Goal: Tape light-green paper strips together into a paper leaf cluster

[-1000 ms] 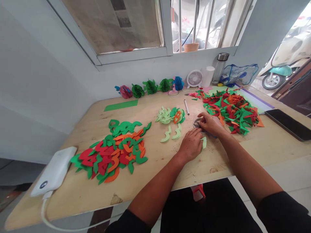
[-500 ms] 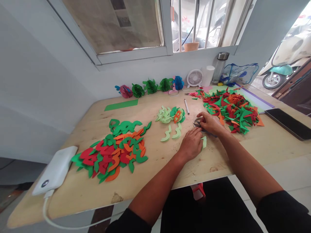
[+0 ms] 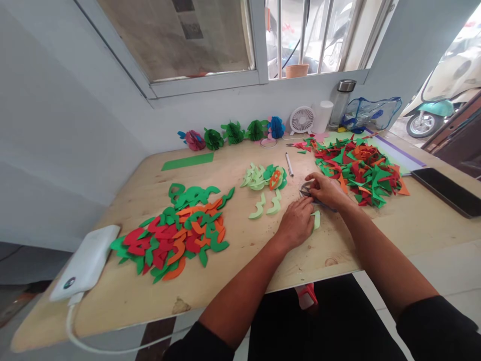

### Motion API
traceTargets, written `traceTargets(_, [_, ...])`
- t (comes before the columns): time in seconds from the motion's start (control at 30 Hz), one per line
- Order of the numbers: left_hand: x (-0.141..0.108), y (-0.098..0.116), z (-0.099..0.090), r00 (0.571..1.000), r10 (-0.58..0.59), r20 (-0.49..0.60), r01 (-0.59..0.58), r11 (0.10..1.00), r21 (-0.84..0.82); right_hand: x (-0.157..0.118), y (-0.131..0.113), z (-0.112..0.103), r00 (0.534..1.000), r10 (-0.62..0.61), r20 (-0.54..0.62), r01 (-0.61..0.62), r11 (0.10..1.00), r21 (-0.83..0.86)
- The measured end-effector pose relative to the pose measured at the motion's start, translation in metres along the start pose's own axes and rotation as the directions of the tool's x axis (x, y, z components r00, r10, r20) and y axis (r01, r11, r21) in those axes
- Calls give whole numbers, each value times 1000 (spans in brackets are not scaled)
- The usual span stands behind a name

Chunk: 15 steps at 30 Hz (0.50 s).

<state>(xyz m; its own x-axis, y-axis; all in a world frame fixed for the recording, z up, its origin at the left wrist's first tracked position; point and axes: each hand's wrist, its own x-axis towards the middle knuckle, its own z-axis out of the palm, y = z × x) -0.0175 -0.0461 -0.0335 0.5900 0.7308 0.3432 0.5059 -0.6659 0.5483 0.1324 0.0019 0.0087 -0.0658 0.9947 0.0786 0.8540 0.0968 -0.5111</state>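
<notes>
Close together at the middle right of the table, both my hands work over a small greyish round item. My right hand is closed, its fingertips pinched at a dark pointed metal piece by the round item's rim; its exact kind I cannot make out. My left hand is closed low on the wood, fingertips touching the same spot. From beneath its thumb side sticks a light green paper piece. Two pale green wavy cutouts lie left of it, below a small pile of light green cutouts.
Red, green and orange cutouts spread at left; a scrap heap lies at right beside a phone. A white pen lies behind my hands. Folded paper ornaments, a fan and a bottle line the wall. A power bank stands left.
Both hands stay almost in place at the round item. Only a very slight shift of the view shows; the paper pieces lie as before.
</notes>
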Motion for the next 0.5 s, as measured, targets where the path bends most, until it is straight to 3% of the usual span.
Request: traceTargets(0.5, [0, 2, -2, 1000, -9, 7, 9, 1000, 22, 1, 0, -2, 999, 33, 26, -34, 998, 46])
